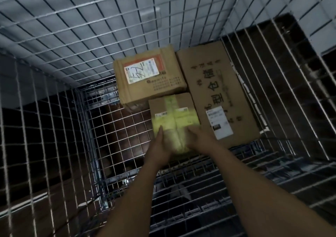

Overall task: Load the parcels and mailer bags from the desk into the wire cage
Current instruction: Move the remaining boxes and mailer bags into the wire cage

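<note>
Centre: brown parcel [158, 105] wearing a cross of pale yellow-green tape [174, 125]. 11 o'clock: tan box [163, 89] carrying a white label [141, 71], orange-red border, black scrawl running across. 2 o'clock: brown flat carton [203, 83] showing black printed characters and a white sticker [219, 122]. Wire cage [72, 27] showing grey-white square grid; dark reddish floor [123, 131] showing through at 8 o'clock.

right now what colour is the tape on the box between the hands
Yellow-green tape, head view.
</note>
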